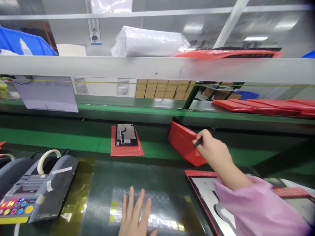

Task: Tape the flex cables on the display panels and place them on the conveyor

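Note:
My right hand point(213, 151) reaches out over the green conveyor belt point(61, 139) and grips the edge of a red bagged panel point(185, 143), which is tilted up off the belt. A pink sleeve covers that arm. My left hand point(134, 214) lies flat with fingers spread on the dark work mat point(137, 177), holding nothing. Another dark panel on a red bag point(126, 141) lies flat on the belt to the left. A further panel on red backing point(209, 196) sits on the mat under my right arm.
A grey tape dispenser point(36, 186) with coloured buttons stands at the left. Red bags point(265, 106) are stacked on the far ledge at right. The shelf above carries a plastic-wrapped roll point(147, 42), a blue bin point(24, 42) and a red-bagged item point(228, 53).

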Demonstrator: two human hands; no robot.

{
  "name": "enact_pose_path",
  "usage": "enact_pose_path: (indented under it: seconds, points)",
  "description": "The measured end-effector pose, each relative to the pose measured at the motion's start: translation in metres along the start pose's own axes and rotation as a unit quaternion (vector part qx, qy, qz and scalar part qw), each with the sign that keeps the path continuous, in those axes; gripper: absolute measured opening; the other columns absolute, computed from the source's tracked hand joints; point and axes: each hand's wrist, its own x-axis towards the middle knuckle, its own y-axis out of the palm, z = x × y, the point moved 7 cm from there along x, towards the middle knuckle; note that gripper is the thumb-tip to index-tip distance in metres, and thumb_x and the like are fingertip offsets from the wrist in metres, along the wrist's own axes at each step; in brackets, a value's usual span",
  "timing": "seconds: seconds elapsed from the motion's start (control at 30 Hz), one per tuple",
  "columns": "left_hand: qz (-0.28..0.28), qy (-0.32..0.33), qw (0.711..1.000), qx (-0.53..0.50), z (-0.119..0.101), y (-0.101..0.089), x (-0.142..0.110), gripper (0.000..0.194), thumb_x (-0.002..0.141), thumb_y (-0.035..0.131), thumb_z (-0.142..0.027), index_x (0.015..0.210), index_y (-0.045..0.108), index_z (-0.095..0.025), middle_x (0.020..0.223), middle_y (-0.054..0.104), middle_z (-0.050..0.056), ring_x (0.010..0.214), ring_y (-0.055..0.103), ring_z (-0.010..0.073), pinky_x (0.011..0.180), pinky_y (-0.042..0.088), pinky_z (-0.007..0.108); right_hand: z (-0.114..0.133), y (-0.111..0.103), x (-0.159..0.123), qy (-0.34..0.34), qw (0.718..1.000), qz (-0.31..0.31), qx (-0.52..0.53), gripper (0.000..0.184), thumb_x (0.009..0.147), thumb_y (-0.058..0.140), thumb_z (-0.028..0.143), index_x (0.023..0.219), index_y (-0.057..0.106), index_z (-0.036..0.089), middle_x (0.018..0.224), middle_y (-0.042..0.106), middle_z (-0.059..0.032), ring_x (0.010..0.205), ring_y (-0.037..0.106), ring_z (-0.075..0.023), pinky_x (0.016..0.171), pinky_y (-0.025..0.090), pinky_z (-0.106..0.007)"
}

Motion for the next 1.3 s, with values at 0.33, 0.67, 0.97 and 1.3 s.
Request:
enact_pose_path:
  seconds: [0.33, 0.67, 0.97, 1.3]
  points:
    - [-0.155, 0.033, 0.984, -0.076, 0.001, -0.065, 0.045, 0.058, 0.085, 0.052, 0.001, 0.131, 0.056, -0.034, 0.148, 0.054, 0.006, 0.150, 0.015, 0.0374, 0.110, 0.014, 0.079, 0.045, -0.020, -0.157, 0.114, 0.777, 0.069, 0.616, 0.054, 0.068, 0.077, 0.058, 0.062, 0.035, 0.025, 0.054, 0.042, 0.0069, 0.048, 0.039, -0.0115, 0.045, 0.034, -0.023]
    - [-0.150, -0.543, 0.564, -0.603, 0.088, -0.046, -0.022, 0.036, 0.066, 0.079, -0.031, 0.098, 0.065, -0.021, 0.098, 0.076, 0.004, 0.099, 0.072, 0.0247, 0.089, 0.057, 0.033, -0.035, 0.089, -0.213, 0.226, 0.775, 0.092, 0.584, 0.065, 0.057, 0.069, 0.082, 0.085, 0.059, 0.024, 0.059, 0.063, 0.0011, 0.041, 0.052, -0.0159, 0.041, 0.043, -0.029]
    - [0.000, -0.635, 0.453, -0.626, 0.078, 0.002, -0.063, 0.050, 0.054, 0.083, -0.020, 0.099, 0.061, -0.017, 0.076, 0.075, 0.005, 0.075, 0.076, 0.0319, 0.062, 0.064, 0.040, -0.065, 0.099, -0.244, 0.244, 0.845, 0.038, 0.474, 0.049, 0.067, 0.073, 0.068, 0.070, 0.053, 0.024, 0.055, 0.063, 0.0032, 0.038, 0.055, -0.0142, 0.043, 0.047, -0.029]
    - [-0.057, -0.378, 0.845, -0.374, 0.106, -0.052, -0.075, 0.062, 0.098, 0.048, -0.040, 0.155, 0.025, -0.035, 0.165, 0.024, 0.000, 0.149, 0.023, 0.0243, 0.119, 0.022, 0.043, -0.063, 0.101, -0.244, 0.252, 0.837, 0.073, 0.481, 0.050, 0.067, 0.073, 0.070, 0.068, 0.055, 0.023, 0.062, 0.067, -0.0012, 0.053, 0.064, -0.0176, 0.044, 0.054, -0.028]
